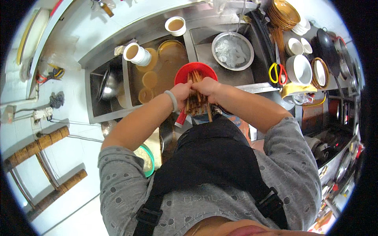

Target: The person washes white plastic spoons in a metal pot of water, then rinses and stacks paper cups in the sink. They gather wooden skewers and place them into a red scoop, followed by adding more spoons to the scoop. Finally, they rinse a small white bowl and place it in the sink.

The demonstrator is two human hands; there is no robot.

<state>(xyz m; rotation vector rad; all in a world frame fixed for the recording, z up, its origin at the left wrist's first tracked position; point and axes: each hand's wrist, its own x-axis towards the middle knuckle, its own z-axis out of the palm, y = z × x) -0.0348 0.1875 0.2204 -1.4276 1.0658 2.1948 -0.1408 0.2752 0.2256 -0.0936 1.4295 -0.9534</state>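
A bundle of wooden chopsticks (195, 103) is gripped between my two hands, with one end inside a red plastic bowl (207, 69). My left hand (181, 90), with a pale band on its wrist, closes on the bundle from the left. My right hand (208, 88) closes on it from the right, and the thumbs nearly meet. Some sticks fan out toward my black apron, one hanging lower than the rest. Below my left hand shows a red handle (181, 117) with a white end; whether it joins the bowl is hidden.
Brownish water fills the middle sink basin (165, 67), with sunken bowls and a stack of white cups (136, 54). Another cup (175, 26) stands on the rim. At right are a metal bowl (232, 51) under running water, scissors (278, 70) and stacked white bowls (299, 70).
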